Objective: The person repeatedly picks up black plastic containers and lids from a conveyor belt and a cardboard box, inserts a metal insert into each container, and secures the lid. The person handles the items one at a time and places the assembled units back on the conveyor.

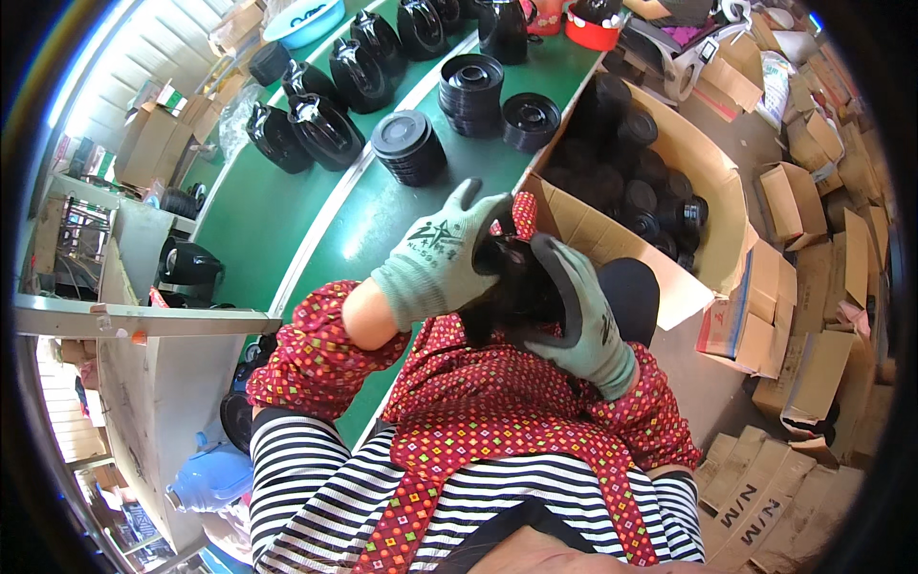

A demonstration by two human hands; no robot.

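Both of my hands wear pale grey-green gloves with dark palms. They grip a glossy black plastic piece (512,287) in front of my red patterned apron. My left hand (445,251) closes on its left side with the thumb raised, and my right hand (579,316) wraps its right side. The gloves cover much of the piece, so its exact kind is unclear. On the green bench just beyond my left hand stand a stack of round black lids (409,148), a taller stack of black rings (471,94) and a shorter ring stack (531,121).
Several glossy black jugs (325,129) stand farther back on the green bench (359,215). At my right is an open cardboard box (732,206) full of black round parts. A red tub (591,33) and a light-blue basin (304,24) are at the back. Cartons (818,378) crowd the right.
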